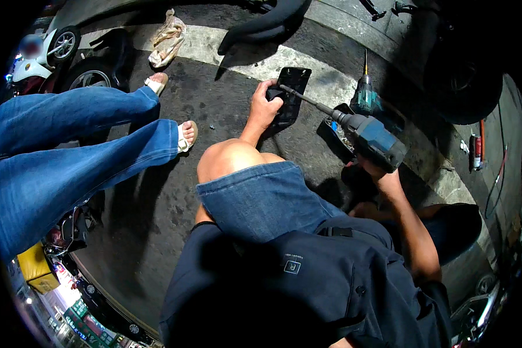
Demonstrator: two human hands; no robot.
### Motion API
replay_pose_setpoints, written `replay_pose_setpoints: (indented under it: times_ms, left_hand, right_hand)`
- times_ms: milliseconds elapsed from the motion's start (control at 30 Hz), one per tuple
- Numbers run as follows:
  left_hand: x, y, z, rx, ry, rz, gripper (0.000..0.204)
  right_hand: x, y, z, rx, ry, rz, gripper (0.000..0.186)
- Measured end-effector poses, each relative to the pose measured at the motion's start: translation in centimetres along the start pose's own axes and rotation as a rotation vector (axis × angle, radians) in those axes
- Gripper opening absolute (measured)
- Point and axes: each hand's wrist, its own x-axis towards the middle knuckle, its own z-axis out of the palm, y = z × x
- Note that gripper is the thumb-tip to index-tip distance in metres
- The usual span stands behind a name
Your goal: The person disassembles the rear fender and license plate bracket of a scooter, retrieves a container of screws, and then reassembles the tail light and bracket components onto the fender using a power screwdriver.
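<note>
My left hand (265, 107) grips the near-left edge of a flat black plastic panel (291, 103), holding it up in front of my bent knee. In my right hand (380, 173) is a blue and black power drill (372, 137), its handle mostly hidden by the drill body. The drill's long bit (301, 95) reaches left, and its tip is at the panel's upper left side, near my left fingers. Whether the tip touches the panel or a screw, I cannot tell. Just beyond the drill lies a dark tray (335, 138) with small parts in it.
A second, teal power drill (363, 97) sits beyond the tray, bit pointing away. Another person's jeans-clad legs (93, 139) and sandals are at left. A crumpled cloth (168, 39), a curved black part (264, 26), a red canister (476, 152) and a scooter (40, 58) stand around.
</note>
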Motion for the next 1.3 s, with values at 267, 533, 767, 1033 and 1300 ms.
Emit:
replay_pose_setpoints:
  times_ms: [267,533,767,1033,1300]
  left_hand:
    - [-0.3,0.4,-0.3,0.005,-0.009,-0.019,0.047]
    - [-0.8,-1.0,-0.5,-0.116,-0.040,-0.132,0.053]
    - [-1.4,0.4,-1.2,-0.397,-0.085,-0.291,0.055]
    - [-0.9,-4.0,-2.7,-1.119,0.073,-0.686,0.034]
    - [-1.1,-6.1,-4.8,-1.313,0.296,-0.937,0.032]
  right_hand:
    - [0.0,0.0,0.0,0.001,0.023,-0.114,0.023]
    - [0.4,1.3,0.3,0.158,0.024,0.020,0.023]
    - [0.3,0.6,-0.1,0.499,0.030,0.275,0.031]
    - [1.1,0.7,-1.3,0.634,0.072,0.316,0.037]
    - [1.2,0.4,-1.5,0.566,0.031,0.242,0.026]
